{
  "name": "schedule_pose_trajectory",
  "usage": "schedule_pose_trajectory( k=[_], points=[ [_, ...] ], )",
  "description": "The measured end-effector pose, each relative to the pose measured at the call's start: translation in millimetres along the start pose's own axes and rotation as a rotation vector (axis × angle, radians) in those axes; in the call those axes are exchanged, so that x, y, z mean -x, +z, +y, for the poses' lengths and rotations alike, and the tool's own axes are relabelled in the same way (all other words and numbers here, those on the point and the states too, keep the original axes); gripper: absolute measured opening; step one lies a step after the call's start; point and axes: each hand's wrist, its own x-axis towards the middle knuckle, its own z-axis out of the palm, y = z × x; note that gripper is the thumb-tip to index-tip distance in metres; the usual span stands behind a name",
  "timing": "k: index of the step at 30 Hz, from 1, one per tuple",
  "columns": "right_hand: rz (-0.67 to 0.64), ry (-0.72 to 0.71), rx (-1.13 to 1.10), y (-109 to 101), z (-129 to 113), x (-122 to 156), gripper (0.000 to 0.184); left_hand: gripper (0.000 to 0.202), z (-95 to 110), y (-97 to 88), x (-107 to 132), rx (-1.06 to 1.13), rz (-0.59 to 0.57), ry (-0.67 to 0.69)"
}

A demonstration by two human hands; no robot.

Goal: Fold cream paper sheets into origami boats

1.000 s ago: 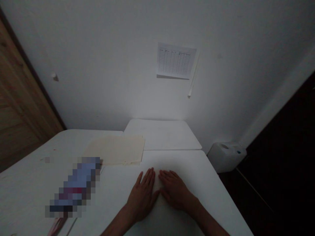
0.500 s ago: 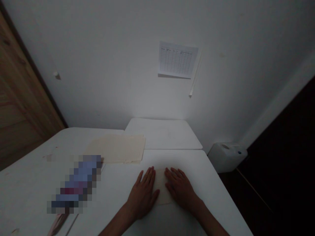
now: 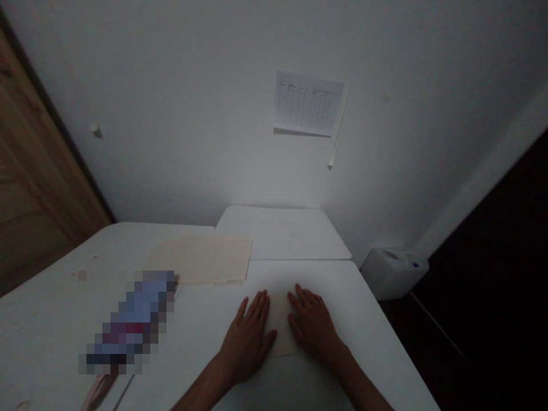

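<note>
My left hand [image 3: 248,337] and my right hand [image 3: 313,324] lie flat on the white table [image 3: 205,331], fingers stretched forward. Between and under them sits a small cream piece of paper [image 3: 281,325], pressed down by both palms. Its middle strip shows in the gap between the hands. A stack of larger cream sheets [image 3: 204,260] lies farther back to the left, untouched.
A blurred bluish object [image 3: 128,325] rests on the table's left part, with a pinkish item [image 3: 98,391] at the front edge. A second white tabletop [image 3: 282,234] adjoins at the back. A printed chart [image 3: 307,104] hangs on the wall; a white container [image 3: 394,271] stands on the floor at right.
My right hand has slid to the right, away from the left hand, uncovering the cream paper between them. The left hand has stayed put.
</note>
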Motion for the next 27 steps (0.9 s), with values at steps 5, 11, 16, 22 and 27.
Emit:
schedule_pose_trajectory(
  k=[5, 11, 16, 22, 27],
  points=[
    [0.031, -0.035, 0.000, 0.4, -12.5, -11.7, 0.047, 0.062, -0.7, 1.9, 1.0, -0.011, 0.026, 0.012],
    [0.043, -0.063, -0.033, 6.1, -28.4, -21.5, 0.051, 0.061, -0.7, 4.2, 0.6, -0.026, 0.025, 0.016],
    [0.042, 0.004, -0.010, 7.2, -16.0, -16.1, 0.049, 0.063, -1.0, 5.4, 1.2, -0.015, 0.045, 0.008],
    [0.046, 0.052, 0.030, 2.3, 6.9, -4.6, 0.042, 0.063, -0.7, 5.4, 0.8, -0.004, 0.053, -0.002],
    [0.056, -0.014, 0.040, -0.7, 9.3, -7.3, 0.037, 0.062, -0.5, 3.1, 0.4, -0.006, 0.038, 0.001]
  ],
)
